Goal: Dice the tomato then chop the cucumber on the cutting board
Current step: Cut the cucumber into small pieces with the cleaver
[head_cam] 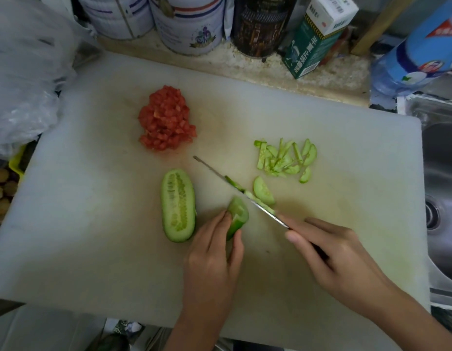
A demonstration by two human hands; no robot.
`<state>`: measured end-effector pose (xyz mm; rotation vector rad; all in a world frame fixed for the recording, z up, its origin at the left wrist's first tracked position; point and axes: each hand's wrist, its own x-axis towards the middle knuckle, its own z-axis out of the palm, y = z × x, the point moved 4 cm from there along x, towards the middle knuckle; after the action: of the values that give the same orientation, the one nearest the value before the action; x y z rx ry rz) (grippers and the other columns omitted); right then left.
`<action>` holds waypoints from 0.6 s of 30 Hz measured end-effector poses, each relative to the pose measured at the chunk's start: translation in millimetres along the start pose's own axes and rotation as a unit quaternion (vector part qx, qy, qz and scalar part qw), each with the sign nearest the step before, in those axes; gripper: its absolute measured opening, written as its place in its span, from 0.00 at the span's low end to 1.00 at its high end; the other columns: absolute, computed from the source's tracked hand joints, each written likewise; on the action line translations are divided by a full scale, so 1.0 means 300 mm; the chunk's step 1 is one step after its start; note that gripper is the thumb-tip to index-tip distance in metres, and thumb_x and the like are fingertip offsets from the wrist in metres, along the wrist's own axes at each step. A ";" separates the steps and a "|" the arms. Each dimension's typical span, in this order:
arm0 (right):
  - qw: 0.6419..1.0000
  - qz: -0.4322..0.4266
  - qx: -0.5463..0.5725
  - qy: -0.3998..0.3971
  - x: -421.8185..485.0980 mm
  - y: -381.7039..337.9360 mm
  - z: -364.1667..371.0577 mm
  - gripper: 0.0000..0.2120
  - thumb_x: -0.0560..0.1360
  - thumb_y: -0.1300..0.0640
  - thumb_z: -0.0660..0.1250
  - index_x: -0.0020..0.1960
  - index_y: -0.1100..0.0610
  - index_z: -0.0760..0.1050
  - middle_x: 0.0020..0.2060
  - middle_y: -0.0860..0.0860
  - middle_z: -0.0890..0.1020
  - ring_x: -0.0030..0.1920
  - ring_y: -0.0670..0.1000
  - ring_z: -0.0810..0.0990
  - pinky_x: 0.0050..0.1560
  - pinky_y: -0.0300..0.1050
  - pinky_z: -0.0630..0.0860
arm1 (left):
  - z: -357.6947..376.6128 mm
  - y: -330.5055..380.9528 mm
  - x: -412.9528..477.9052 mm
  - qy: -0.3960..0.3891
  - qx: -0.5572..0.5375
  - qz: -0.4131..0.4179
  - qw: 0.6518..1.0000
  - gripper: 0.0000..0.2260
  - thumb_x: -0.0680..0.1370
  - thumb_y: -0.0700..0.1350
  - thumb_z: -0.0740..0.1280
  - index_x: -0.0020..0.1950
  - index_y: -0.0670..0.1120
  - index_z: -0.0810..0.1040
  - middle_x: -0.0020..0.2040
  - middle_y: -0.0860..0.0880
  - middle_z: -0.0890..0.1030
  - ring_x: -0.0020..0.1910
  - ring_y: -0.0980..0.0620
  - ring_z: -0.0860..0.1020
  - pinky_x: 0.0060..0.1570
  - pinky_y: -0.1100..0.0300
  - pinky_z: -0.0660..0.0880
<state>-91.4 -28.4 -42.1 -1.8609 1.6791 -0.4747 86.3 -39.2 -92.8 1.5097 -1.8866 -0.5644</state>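
A white cutting board fills the view. A heap of diced tomato lies at its upper middle. One cucumber half rests cut side up at the centre. My left hand pins the other cucumber piece, cut side down. My right hand grips a knife, its blade slanting up-left just right of that piece, with thin slices clinging to it. A fresh half-moon slice lies beside the blade. More cucumber slices are scattered to the right.
Tins, a dark jar and a green-white carton line the back edge. A crumpled plastic bag sits at the left, a blue-labelled bottle at the upper right, and a steel sink borders the board's right side.
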 end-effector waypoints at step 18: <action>0.997 -0.044 -0.054 -0.022 -0.208 -0.015 -0.025 0.17 0.81 0.50 0.57 0.69 0.50 0.70 0.35 0.49 0.72 0.26 0.48 0.66 0.24 0.36 0.69 | -0.006 -0.031 0.000 0.030 0.051 0.006 0.998 0.14 0.76 0.40 0.58 0.38 0.36 0.79 0.36 0.41 0.78 0.35 0.47 0.75 0.38 0.59 0.68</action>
<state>-101.4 31.8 -26.1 -2.0152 1.6293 -0.3817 94.2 -41.5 -97.8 1.5617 -1.9032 -0.4181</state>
